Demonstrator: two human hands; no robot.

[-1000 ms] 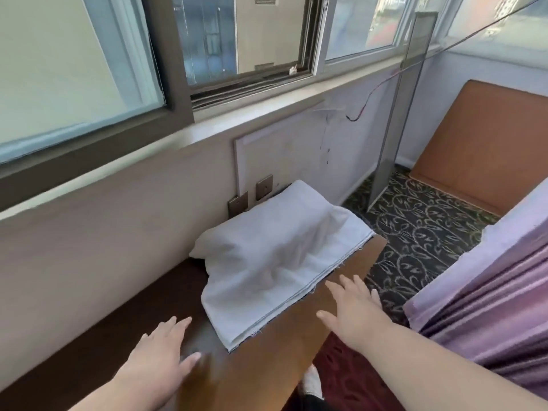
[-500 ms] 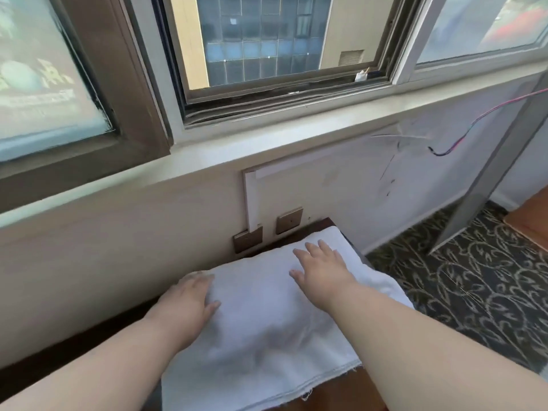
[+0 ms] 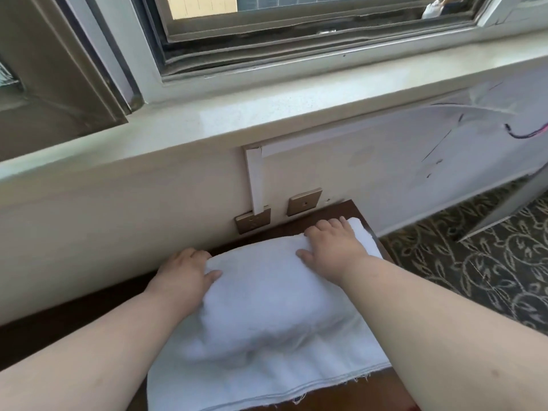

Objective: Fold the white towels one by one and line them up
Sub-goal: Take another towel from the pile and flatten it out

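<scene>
A white towel [image 3: 267, 315] lies bunched on the dark wooden table [image 3: 341, 210] below the window sill, its frayed hem hanging toward me at the near edge. My left hand [image 3: 184, 271] grips the towel's far left corner, thumb on top and fingers tucked behind the cloth. My right hand [image 3: 332, 247] presses on the far right part, fingers curled over the towel's far edge near the wall.
The wall [image 3: 118, 221] rises right behind the table, with two brass socket plates [image 3: 304, 201] just above the surface. A wide sill [image 3: 267, 114] juts out overhead. Patterned carpet [image 3: 474, 262] lies to the right of the table's end.
Both hands have gone from hovering near the table's front edge to the towel's far edge and closed on it. The view has tilted down and closer.
</scene>
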